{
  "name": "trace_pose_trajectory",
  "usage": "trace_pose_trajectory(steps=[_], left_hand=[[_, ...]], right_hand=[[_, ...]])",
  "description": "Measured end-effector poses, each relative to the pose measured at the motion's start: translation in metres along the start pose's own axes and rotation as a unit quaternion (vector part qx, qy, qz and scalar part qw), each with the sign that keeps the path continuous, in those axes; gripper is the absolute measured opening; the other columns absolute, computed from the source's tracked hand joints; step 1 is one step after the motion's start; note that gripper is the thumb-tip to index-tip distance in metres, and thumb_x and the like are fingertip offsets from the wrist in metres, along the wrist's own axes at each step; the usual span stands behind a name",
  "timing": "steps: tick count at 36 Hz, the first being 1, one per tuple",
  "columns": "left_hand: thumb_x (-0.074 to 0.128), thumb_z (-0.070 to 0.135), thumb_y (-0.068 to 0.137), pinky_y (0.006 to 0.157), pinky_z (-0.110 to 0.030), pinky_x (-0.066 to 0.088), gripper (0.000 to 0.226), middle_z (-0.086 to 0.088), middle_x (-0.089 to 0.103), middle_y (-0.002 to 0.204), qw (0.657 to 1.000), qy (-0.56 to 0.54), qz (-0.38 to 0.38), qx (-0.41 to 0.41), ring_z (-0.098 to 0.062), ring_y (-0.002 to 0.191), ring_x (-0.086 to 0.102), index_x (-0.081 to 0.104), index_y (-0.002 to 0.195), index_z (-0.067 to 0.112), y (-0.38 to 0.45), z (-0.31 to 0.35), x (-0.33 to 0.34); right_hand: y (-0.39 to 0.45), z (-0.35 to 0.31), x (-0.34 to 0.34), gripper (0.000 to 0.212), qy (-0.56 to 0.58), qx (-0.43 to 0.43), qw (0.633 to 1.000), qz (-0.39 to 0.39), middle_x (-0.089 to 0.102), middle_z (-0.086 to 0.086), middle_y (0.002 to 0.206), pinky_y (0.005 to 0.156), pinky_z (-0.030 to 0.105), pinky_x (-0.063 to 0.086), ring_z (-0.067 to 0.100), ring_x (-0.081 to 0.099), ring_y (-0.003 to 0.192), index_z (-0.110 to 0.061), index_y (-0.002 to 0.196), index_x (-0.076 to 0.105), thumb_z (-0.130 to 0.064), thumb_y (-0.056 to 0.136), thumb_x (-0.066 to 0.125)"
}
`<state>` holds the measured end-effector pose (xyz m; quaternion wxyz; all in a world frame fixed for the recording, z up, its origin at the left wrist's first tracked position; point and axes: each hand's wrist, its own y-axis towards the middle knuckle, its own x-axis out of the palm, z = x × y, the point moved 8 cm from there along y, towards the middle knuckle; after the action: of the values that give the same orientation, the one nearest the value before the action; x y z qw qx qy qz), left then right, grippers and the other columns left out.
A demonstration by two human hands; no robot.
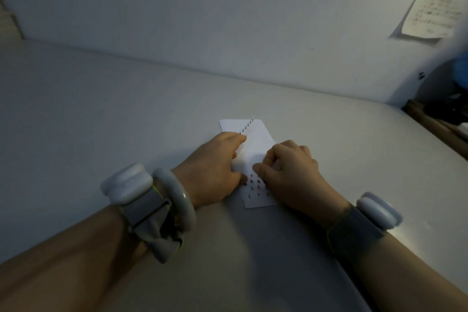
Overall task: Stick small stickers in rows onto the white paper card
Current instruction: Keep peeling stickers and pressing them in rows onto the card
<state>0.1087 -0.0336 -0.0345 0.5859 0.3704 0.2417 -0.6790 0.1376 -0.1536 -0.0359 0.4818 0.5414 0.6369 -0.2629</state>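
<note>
Lying flat on the pale table [126,114], the white paper card [255,149] sits near the middle of the surface, closer to the far edge where the table meets the wall [228,7], with its long axis running from the near side toward that edge. A single line of small dark stickers [247,126] runs diagonally across the card's far end, and a block of several short rows of the same stickers [254,185] occupies its near end; the middle of the card is bare. The left hand [215,172] rests on the card's left edge, its fingers extended and laid flat along the paper, the forefinger reaching up to the lower end of the far line; it holds nothing. The right hand [291,172] rests on the card's right side with its fingers curled, the thumb and forefinger brought together over the paper just above the near block of rows; whether a sticker is pinched between them cannot be told, as the spot is too small and dim. Each wrist carries a white rounded device on a grey strap [126,185], and the left wrist also carries a pale bangle [177,200]. A handwritten sheet [430,12] is fixed to the wall above the table's far right corner.
</note>
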Motion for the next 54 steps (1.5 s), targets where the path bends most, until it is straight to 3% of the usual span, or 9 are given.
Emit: trace_pose_trajectory(steps=[8, 21, 25, 28, 31, 33, 39, 48, 54], left_hand=[[0.062, 0.021, 0.086, 0.09, -0.012, 0.03, 0.072, 0.003, 0.036, 0.142, 1.0, 0.003, 0.004, 0.003, -0.007, 0.117, 0.044, 0.022, 0.146, 0.021, 0.0, -0.001, -0.001], [0.065, 0.021, 0.084, 0.09, -0.013, 0.03, 0.074, 0.003, 0.038, 0.139, 1.0, -0.018, 0.01, 0.004, -0.006, 0.113, 0.043, 0.023, 0.145, 0.019, 0.0, 0.001, -0.003], [0.067, 0.021, 0.082, 0.087, -0.015, 0.034, 0.072, 0.002, 0.043, 0.135, 0.998, -0.05, 0.039, 0.006, -0.002, 0.104, 0.042, 0.03, 0.143, 0.021, -0.002, 0.002, -0.007], [0.067, 0.021, 0.083, 0.086, -0.016, 0.042, 0.058, 0.003, 0.054, 0.116, 0.987, -0.136, 0.083, -0.012, -0.006, 0.099, 0.052, 0.043, 0.136, 0.022, -0.001, -0.002, -0.014], [0.061, 0.017, 0.087, 0.076, -0.005, 0.046, 0.039, 0.013, 0.057, 0.105, 0.973, -0.203, 0.109, -0.004, -0.002, 0.094, 0.057, 0.055, 0.125, 0.021, -0.001, 0.001, -0.019], [0.06, 0.013, 0.088, 0.077, -0.002, 0.043, 0.031, 0.018, 0.059, 0.099, 0.965, -0.235, 0.116, 0.0, 0.005, 0.09, 0.057, 0.06, 0.118, 0.02, -0.001, 0.002, -0.021], [0.063, 0.007, 0.083, 0.088, -0.022, 0.052, 0.029, 0.008, 0.068, 0.096, 0.95, -0.299, 0.09, 0.001, -0.006, 0.093, 0.065, 0.062, 0.108, 0.023, 0.0, 0.005, -0.016], [0.061, 0.005, 0.085, 0.083, -0.017, 0.052, 0.034, 0.009, 0.07, 0.092, 0.955, -0.287, 0.066, 0.025, -0.006, 0.09, 0.067, 0.059, 0.111, 0.026, -0.001, 0.011, -0.009], [0.06, 0.005, 0.086, 0.084, -0.014, 0.051, 0.035, 0.012, 0.069, 0.091, 0.966, -0.242, 0.078, 0.045, -0.004, 0.089, 0.066, 0.058, 0.111, 0.03, -0.004, 0.014, -0.01]], right_hand=[[-0.002, -0.001, 0.001, 0.027, -0.006, -0.007, 1.0, -0.006, 0.043, -0.008, 0.098, 0.079, 0.031, 0.025, 0.014, 0.034, 0.097, -0.029, 0.075, 0.046, -0.053, 0.079, 0.058], [-0.001, 0.006, -0.007, 0.014, -0.012, 0.014, 0.999, -0.026, 0.042, -0.008, 0.1, 0.084, 0.031, 0.028, 0.015, 0.035, 0.101, -0.025, 0.086, 0.056, -0.039, 0.086, 0.056], [-0.004, 0.005, -0.009, 0.01, -0.015, -0.008, 1.0, -0.002, 0.045, -0.008, 0.097, 0.088, 0.033, 0.034, 0.018, 0.038, 0.105, -0.026, 0.089, 0.055, -0.036, 0.087, 0.057], [-0.008, -0.002, -0.017, 0.009, -0.006, -0.05, 0.998, 0.045, 0.047, -0.01, 0.096, 0.087, 0.03, 0.033, 0.015, 0.037, 0.106, -0.025, 0.092, 0.056, -0.033, 0.087, 0.058], [-0.014, -0.015, -0.029, 0.004, 0.005, -0.101, 0.99, 0.093, 0.047, -0.017, 0.096, 0.081, 0.023, 0.029, 0.006, 0.035, 0.102, -0.031, 0.089, 0.052, -0.034, 0.088, 0.056], [-0.02, -0.025, -0.036, 0.005, 0.025, -0.132, 0.983, 0.125, 0.048, -0.018, 0.092, 0.076, 0.019, 0.029, 0.003, 0.036, 0.098, -0.033, 0.085, 0.051, -0.032, 0.088, 0.056], [-0.027, -0.032, -0.042, 0.005, 0.035, -0.162, 0.972, 0.169, 0.051, -0.016, 0.09, 0.076, 0.012, 0.031, 0.005, 0.039, 0.095, -0.024, 0.089, 0.062, -0.027, 0.087, 0.059], [-0.026, -0.034, -0.038, 0.016, 0.02, -0.178, 0.968, 0.174, 0.06, -0.007, 0.093, 0.073, 0.022, 0.035, 0.01, 0.043, 0.094, -0.02, 0.098, 0.066, -0.029, 0.088, 0.058], [-0.025, -0.033, -0.035, 0.019, 0.019, -0.173, 0.971, 0.164, 0.061, -0.007, 0.095, 0.073, 0.021, 0.036, 0.01, 0.043, 0.095, -0.02, 0.101, 0.067, -0.029, 0.088, 0.056]])
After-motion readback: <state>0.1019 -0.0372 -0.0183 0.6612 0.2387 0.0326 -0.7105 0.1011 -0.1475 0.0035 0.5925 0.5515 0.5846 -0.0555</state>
